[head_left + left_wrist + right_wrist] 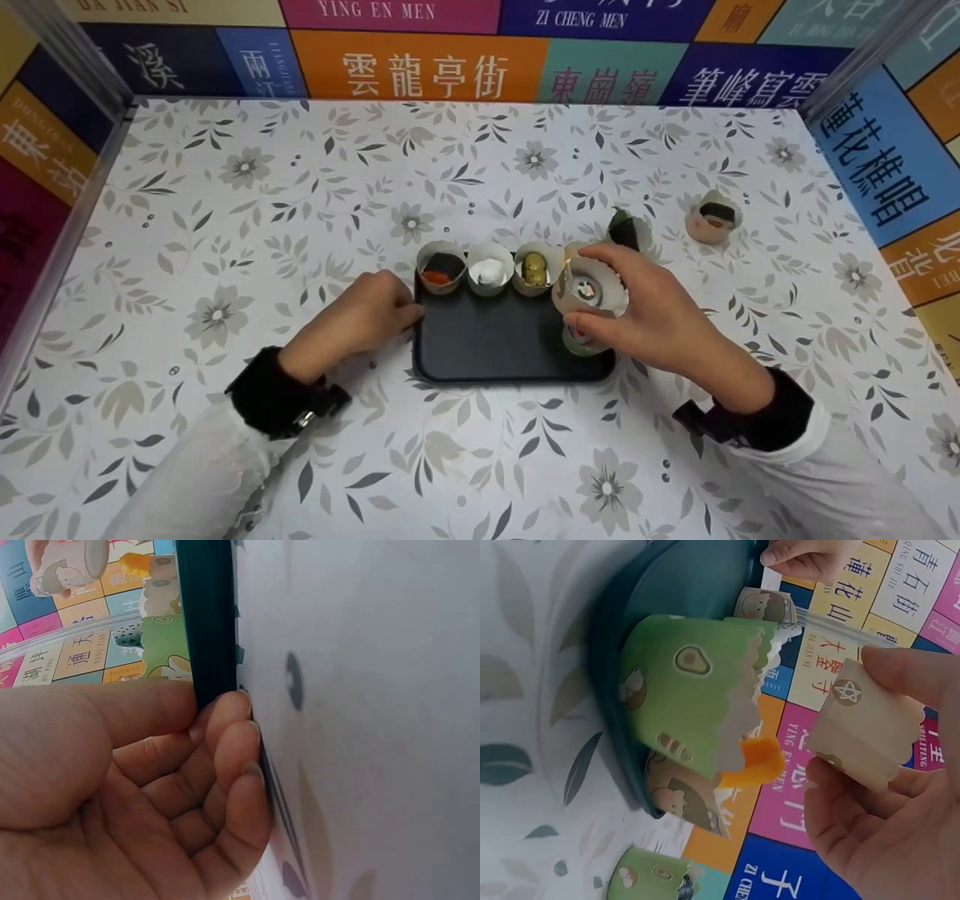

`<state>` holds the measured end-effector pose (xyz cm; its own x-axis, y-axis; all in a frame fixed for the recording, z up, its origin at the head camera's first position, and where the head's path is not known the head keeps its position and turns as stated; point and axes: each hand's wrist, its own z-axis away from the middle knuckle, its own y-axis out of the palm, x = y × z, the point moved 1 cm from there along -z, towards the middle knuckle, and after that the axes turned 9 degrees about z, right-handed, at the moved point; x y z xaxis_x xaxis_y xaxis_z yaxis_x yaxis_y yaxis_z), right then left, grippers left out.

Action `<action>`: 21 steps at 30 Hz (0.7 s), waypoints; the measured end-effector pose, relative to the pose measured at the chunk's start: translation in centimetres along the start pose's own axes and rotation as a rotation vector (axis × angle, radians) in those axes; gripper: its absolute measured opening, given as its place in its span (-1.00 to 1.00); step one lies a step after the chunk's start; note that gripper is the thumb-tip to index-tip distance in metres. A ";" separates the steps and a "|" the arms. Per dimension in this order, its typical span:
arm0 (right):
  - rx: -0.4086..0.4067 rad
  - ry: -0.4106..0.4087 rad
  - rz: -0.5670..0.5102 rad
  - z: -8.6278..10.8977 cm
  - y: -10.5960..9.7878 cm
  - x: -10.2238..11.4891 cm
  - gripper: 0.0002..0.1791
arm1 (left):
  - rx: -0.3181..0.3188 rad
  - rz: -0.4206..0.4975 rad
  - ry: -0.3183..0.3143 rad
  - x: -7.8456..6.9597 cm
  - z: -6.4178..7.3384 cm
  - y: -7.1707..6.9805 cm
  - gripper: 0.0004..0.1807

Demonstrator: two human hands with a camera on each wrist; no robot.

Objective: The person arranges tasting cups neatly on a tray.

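**Right hand holds a beige cup above the tray's right end**

The right hand (660, 315) grips the beige cup (859, 727) between its thumb and curled fingers, spread only about as far as the cup is wide. The cup is roughly upright, off the dark tray (495, 337), with its opening facing up; what lies inside is hard to make out.

At the tray's left rim, the left hand (364, 315) has its fingers curled in and its thumb closed against the edge — it holds the tray there.

Along the tray's far edge, from the left, stand a cup with dark and orange contents (442, 259), a cup with a white item (490, 270) and a cup with a gold item (534, 270). Farther right is a cup with an orange piece (679, 791) poking out, mostly hidden from the head view by the right hand. Just below the held cup, a green avocado-print cup (671, 671) stands on the tray.

Two more are on the floral worktop (330, 180) — a green cup (649, 877) just beyond the tray and a pale cup (703, 228) farther right.
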<state>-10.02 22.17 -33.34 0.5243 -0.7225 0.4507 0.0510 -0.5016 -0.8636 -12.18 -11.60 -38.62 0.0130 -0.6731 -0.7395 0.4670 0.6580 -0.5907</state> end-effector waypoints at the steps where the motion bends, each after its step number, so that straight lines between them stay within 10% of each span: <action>1: 0.004 -0.007 0.011 -0.1 0.2 0.2 -0.21 | 0.001 -0.001 0.002 0.0 0.0 0.0 -0.56; 21: 0.153 -0.034 0.081 -0.6 3.5 1.4 -0.25 | -0.001 0.023 0.004 0.0 0.0 0.0 -0.52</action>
<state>-9.65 19.10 -35.58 0.5598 -0.7400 0.3727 0.1348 -0.3625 -0.9222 -12.18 -11.61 -38.62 0.0202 -0.6565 -0.7541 0.4656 0.6736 -0.5740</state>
